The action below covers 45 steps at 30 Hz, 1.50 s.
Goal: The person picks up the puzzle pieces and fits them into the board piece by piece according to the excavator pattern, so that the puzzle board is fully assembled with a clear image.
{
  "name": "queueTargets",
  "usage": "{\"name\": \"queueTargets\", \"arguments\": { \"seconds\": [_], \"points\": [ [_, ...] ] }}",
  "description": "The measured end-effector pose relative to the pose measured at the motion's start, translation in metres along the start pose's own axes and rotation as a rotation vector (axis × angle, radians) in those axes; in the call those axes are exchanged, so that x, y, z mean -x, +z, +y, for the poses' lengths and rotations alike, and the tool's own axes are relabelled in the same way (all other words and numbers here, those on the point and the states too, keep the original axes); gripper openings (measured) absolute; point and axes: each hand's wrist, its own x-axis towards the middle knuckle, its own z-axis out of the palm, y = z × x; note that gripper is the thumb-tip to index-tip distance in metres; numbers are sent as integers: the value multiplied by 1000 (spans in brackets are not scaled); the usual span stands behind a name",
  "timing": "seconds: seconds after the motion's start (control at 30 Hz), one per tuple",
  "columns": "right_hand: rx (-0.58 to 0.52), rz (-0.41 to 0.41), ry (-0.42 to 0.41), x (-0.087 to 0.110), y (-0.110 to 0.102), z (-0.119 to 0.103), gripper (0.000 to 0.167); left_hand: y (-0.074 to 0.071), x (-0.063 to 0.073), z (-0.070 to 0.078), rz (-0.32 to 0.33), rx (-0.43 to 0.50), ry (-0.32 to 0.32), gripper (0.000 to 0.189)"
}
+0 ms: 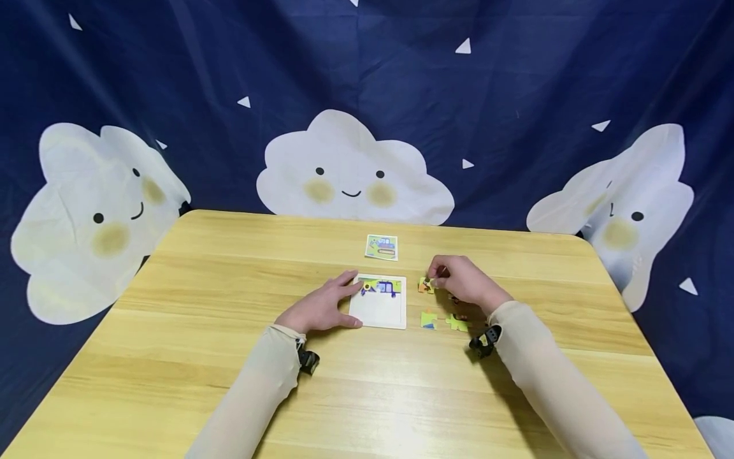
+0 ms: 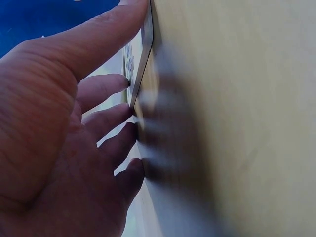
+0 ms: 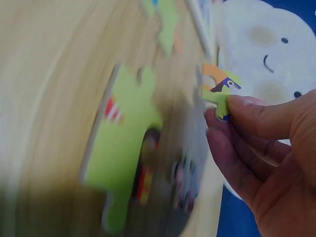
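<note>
Puzzle piece [image 3: 217, 86] is pinched by one end in the right grip [image 1: 463, 280], held over the bench [image 1: 172, 357], with the tray [image 1: 375, 312] to that grip's left and loose pieces [image 1: 457, 324] just on its near side. The left grip [image 1: 318, 308] grasps nothing, lying spread against the tray's left edge. Good handling likely means pinching only the piece's rim, print upward, with light left pressure keeping the tray still.

The table [image 1: 367, 395] looks glossy wood, the backdrop [image 1: 401, 76] cloth.
</note>
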Motion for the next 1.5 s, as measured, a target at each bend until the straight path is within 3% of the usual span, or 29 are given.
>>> {"name": "queueTargets", "arguments": {
  "seconds": [0.17, 0.37, 0.5, 0.63, 1.1, 1.5],
  "points": [
    [-126, 2, -19, -2, 7, -14, 13, -1, 0, 0, 5, 10, -1, 85],
    [-350, -13, 13, -8, 23, -34, 9, 0, -1, -1, 5, 5, -7, 85],
    [-398, -16, -12, -15, 34, -42, 9, 0, -2, -2, 6, 6, -1, 85],
    [-365, -22, -14, -22, 44, -49, 10, -1, -2, -3, 7, 9, 3, 85],
    [-303, -75, 105, -37, 66, -64, 9, 1, -4, -1, 6, -7, 15, 88],
    [-93, -52, 84, -44, 76, -75, 6, 1, -4, -3, 13, 7, 23, 87]
  ]
}}
